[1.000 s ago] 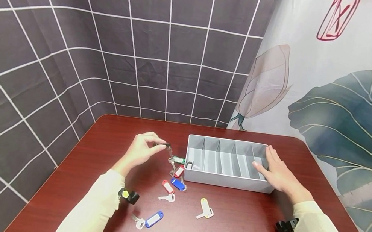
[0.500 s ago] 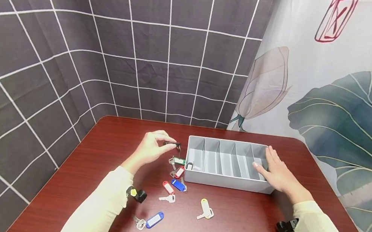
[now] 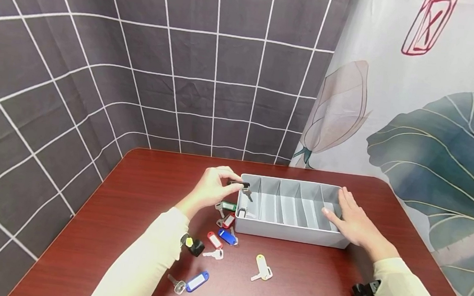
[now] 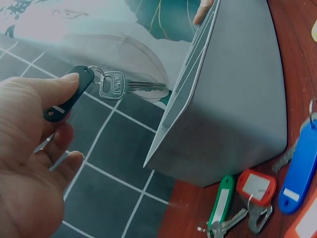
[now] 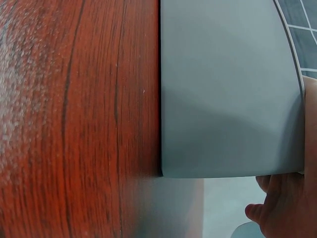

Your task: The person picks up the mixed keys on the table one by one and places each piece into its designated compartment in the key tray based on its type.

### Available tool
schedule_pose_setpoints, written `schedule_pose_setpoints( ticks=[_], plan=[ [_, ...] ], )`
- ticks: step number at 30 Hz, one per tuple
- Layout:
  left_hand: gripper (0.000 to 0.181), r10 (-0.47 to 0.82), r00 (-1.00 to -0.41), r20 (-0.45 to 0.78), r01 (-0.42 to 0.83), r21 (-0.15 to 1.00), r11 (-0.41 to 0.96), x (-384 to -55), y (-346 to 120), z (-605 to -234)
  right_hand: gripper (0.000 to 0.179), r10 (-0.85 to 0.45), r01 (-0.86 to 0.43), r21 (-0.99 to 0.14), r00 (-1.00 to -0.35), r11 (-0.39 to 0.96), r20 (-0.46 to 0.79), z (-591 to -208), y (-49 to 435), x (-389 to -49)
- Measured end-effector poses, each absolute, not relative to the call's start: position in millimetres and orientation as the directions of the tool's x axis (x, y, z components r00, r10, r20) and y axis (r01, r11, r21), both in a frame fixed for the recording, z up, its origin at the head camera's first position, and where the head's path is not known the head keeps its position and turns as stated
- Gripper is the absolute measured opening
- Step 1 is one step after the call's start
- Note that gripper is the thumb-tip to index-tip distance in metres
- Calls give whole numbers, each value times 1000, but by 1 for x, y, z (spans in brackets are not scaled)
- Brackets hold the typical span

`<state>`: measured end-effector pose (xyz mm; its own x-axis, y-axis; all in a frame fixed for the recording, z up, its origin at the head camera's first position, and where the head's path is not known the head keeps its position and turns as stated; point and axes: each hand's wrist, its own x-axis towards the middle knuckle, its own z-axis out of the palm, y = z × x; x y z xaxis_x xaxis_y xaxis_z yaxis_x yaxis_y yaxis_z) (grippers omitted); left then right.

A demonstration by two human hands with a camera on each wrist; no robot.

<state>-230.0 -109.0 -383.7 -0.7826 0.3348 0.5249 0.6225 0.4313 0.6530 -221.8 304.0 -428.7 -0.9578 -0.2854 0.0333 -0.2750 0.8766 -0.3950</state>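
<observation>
My left hand (image 3: pixel 211 187) pinches a black key tag (image 4: pixel 74 94) between thumb and fingers. From the tag's ring hangs a silver key (image 4: pixel 114 85), which in the head view is over the leftmost compartment of a grey divided tray (image 3: pixel 290 233). A second key with a dark-edged tag (image 3: pixel 241 212) lies in that same compartment. At the tray's right end rests my right hand (image 3: pixel 357 222), its fingers extended along the end wall and its thumb over the front rim. The right wrist view shows the tray's outer wall, with part of that hand beyond it.
Tagged keys lie on the red-brown table (image 3: pixel 299 294): a green tag (image 3: pixel 228 206) and a red tag (image 3: pixel 228 220) by the tray's left end, a blue tag (image 3: pixel 226 236), another red tag (image 3: pixel 214 239), a yellow tag (image 3: pixel 261 262) and a nearer blue tag (image 3: pixel 197 281).
My left hand has moved right with the black key tag, from left of the tray to above its left end. My right hand and the tray have stayed in place.
</observation>
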Motion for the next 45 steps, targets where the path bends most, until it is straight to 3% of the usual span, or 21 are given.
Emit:
schedule_pose_setpoints(
  ticks=[10,24,45],
  plan=[
    [12,303,-796,524,604,661,445,-241,-93,-396,93,-290,-284,-399,-956,872,47,-431,303,-221],
    [12,260,-862,436,505,688,520,-250,-80,-419,94,-291,-286,-397,-955,872,47,-432,304,-221],
    [11,281,-851,443,521,653,549,-246,-76,-436,93,-287,-283,-411,-956,867,53,-428,304,-220]
  ],
)
